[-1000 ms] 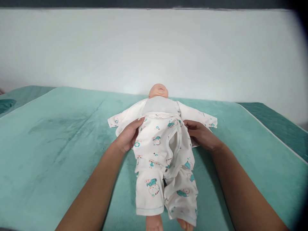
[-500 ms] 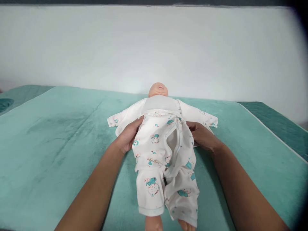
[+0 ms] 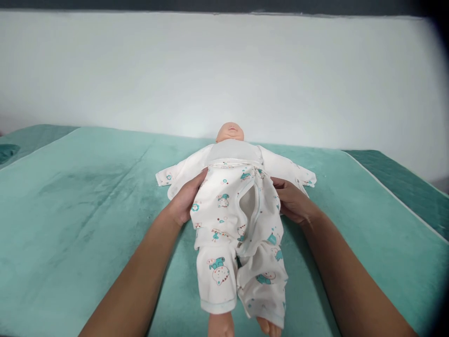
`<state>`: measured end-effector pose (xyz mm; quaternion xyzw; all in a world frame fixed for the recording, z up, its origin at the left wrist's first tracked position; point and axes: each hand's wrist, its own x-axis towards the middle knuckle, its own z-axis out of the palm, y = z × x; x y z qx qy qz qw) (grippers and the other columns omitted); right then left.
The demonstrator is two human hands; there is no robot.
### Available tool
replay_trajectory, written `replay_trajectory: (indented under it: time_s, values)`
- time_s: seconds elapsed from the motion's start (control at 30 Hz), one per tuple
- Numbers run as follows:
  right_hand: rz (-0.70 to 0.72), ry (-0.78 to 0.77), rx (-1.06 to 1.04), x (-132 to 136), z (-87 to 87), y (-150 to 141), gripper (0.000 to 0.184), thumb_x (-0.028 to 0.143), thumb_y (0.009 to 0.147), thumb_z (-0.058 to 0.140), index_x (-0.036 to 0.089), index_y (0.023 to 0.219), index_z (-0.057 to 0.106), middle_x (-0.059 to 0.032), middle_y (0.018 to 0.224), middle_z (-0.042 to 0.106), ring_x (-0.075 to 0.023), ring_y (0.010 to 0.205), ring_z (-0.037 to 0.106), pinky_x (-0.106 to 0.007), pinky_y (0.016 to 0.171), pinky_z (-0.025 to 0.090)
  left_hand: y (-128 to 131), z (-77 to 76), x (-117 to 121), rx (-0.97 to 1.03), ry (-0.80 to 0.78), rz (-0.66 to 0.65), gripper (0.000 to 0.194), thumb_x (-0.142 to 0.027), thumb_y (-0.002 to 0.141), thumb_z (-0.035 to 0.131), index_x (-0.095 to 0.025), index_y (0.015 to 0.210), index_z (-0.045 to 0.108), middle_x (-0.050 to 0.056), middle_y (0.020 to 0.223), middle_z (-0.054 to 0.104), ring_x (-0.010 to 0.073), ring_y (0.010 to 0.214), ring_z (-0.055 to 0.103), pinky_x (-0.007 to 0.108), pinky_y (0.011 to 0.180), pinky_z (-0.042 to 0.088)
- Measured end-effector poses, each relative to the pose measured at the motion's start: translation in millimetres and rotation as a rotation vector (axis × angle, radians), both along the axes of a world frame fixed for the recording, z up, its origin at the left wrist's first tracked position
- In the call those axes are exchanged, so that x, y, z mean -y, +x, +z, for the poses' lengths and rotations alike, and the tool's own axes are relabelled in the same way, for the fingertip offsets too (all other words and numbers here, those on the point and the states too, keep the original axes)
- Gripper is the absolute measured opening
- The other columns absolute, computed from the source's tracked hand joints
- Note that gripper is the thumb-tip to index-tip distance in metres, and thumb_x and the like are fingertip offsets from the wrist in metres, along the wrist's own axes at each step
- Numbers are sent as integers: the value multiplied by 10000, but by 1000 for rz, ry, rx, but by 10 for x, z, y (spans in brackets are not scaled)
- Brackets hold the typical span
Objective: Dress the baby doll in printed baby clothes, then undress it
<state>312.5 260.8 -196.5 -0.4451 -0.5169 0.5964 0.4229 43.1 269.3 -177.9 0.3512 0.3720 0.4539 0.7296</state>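
A baby doll [image 3: 230, 132] lies on its back, head toward the wall and feet toward me. It wears a white shirt [image 3: 233, 150] with both sleeves spread out, and white baby pants [image 3: 219, 217] printed with teal and red cartoon animals. The pants have an open slit at the crotch, and bare doll feet stick out of the cuffs. My left hand [image 3: 187, 199] grips the pants' waist at the left hip, its fingers partly hidden behind the cloth. At the opposite hip my right hand [image 3: 292, 199] is closed on the waist side, fingertips tucked under the fabric.
A teal plush mat [image 3: 87, 210] spreads under the doll. Darker green bedding [image 3: 407, 182] shows past its pale edge at the right, and more at the far left. Behind the mat stands a white wall [image 3: 224, 65] with a dark band along the top.
The pants and the doll's legs have shifted slightly left and up in view. Both hands keep their places at the waist, the right one slightly further in.
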Motion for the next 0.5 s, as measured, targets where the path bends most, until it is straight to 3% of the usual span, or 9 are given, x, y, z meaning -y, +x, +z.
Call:
replay_trajectory:
  time_s: [0.23, 0.4, 0.5]
  values:
    - [48, -83, -36, 31, 76, 21, 356, 347, 626, 854, 212, 930, 727, -30, 859, 732, -185, 715, 660, -309, 660, 526, -11, 0, -4, -35, -46, -9, 510, -475, 871, 637, -177, 1285, 642, 110, 1168, 734, 271, 1100, 687, 379, 1021, 529]
    - [210, -13, 18, 72, 164, -6, 299, 325, 642, 846, 198, 867, 696, -29, 879, 719, -204, 820, 656, -325, 727, 524, 0, 34, -4, -19, -134, -26, 501, -468, 868, 636, -155, 1259, 654, 123, 1118, 749, 278, 1067, 704, 381, 997, 546]
    - [171, 52, 74, 78, 164, -23, 320, 383, 648, 832, 194, 868, 696, -30, 828, 708, -216, 809, 644, -349, 739, 524, 27, 79, 12, 0, -144, -29, 502, -455, 880, 620, -146, 1275, 639, 128, 1110, 750, 279, 1050, 711, 392, 996, 548]
